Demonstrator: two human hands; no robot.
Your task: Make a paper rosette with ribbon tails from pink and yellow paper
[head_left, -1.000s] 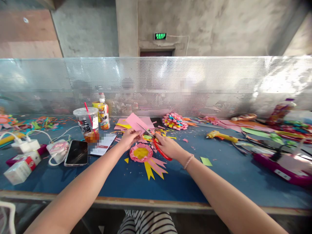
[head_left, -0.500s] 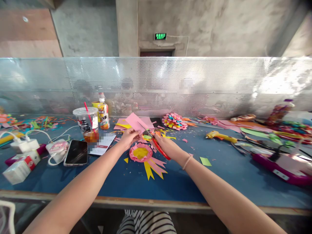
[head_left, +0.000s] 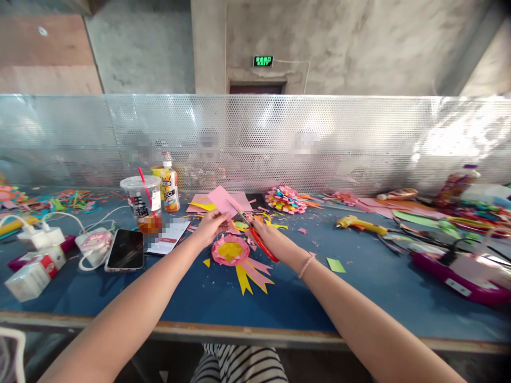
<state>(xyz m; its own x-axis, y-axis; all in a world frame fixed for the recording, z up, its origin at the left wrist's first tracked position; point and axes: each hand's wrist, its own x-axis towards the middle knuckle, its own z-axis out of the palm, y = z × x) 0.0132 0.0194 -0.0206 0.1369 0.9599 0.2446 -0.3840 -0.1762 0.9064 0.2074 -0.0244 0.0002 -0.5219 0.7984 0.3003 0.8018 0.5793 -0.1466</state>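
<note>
Scissors [head_left: 255, 234] clenched in right hand [head_left: 275, 240], cutting pink paper [head_left: 222, 199] above rosette [head_left: 230, 250]; left fingers [head_left: 220, 215] pinching the thin, floppy sheet near the cut.

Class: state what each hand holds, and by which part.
Left hand holds the pink paper by its lower edge; right hand holds the scissors by the red handles.

Bare concrete wall [head_left: 359, 48], green exit sign [head_left: 262, 61], perhaps daylight.
</note>
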